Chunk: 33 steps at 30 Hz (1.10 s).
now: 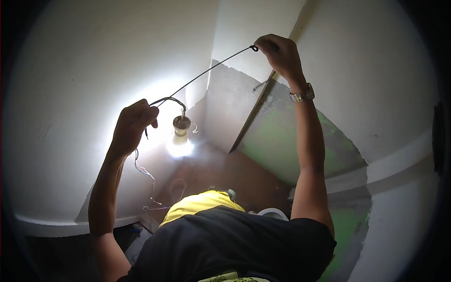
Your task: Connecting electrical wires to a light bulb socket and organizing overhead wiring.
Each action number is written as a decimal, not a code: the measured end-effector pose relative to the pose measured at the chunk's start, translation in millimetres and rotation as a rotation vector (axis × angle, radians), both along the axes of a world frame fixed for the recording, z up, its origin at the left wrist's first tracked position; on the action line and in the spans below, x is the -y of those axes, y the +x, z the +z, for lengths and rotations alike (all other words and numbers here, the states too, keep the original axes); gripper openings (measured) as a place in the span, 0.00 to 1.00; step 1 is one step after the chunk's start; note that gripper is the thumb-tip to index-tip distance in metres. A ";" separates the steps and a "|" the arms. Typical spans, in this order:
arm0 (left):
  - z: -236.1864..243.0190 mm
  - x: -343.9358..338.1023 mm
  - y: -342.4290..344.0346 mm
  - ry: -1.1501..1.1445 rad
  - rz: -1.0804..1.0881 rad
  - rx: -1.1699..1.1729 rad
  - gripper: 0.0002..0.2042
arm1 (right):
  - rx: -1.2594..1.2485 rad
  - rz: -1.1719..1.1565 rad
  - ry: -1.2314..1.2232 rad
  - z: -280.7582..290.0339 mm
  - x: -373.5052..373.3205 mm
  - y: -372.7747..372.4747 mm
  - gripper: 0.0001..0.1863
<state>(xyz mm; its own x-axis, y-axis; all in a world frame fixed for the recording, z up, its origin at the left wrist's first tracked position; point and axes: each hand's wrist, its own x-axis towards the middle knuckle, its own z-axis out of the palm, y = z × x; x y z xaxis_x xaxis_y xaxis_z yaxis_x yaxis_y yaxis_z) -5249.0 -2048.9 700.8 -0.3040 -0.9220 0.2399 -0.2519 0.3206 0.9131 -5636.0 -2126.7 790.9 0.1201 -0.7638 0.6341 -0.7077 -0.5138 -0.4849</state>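
A thin dark wire rod [203, 74] stretches diagonally between my hands. My right hand [280, 56], raised at the upper right, pinches it beside its small looped end [254, 48]. My left hand [134, 124] is closed around the rod's lower part, along with a bent black cable [171, 98]. Just right of that hand hangs a round lamp holder [181, 123] with a lit white bulb [180, 147], whose glare washes out the wall behind. Loose thin wires [149, 176] dangle below my left hand. What lies inside my left fist is hidden.
Pale walls [84, 80] surround me, with grey and green patches [263, 136] at right. A long dark strip [251, 113] runs diagonally behind my right hand. A white rounded fixture, possibly a toilet [274, 213], shows at the bottom beside my black and yellow shirt.
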 end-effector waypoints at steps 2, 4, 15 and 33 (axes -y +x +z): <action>-3.0 2.3 3.3 0.020 0.024 -0.019 0.18 | 0.016 -0.019 0.017 -1.0 6.2 4.6 0.09; -6.0 3.0 6.1 0.041 0.015 -0.033 0.18 | 0.035 -0.038 0.035 -5.0 9.9 10.2 0.09; -15.8 13.2 11.4 0.173 -0.009 -0.151 0.20 | 0.017 -0.018 0.178 -19.6 20.0 18.8 0.11; -21.3 29.2 -27.8 0.301 0.066 -0.210 0.21 | 0.737 0.909 0.571 -19.0 -30.5 85.2 0.09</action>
<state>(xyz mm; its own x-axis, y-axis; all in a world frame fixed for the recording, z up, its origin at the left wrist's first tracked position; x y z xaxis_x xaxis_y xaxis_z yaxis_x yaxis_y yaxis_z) -5276.8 -2078.0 679.5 -0.2149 -0.9766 0.0063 -0.0604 0.0197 0.9980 -5550.8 -2096.2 771.9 0.4991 -0.7756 0.3864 0.3069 -0.2588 -0.9159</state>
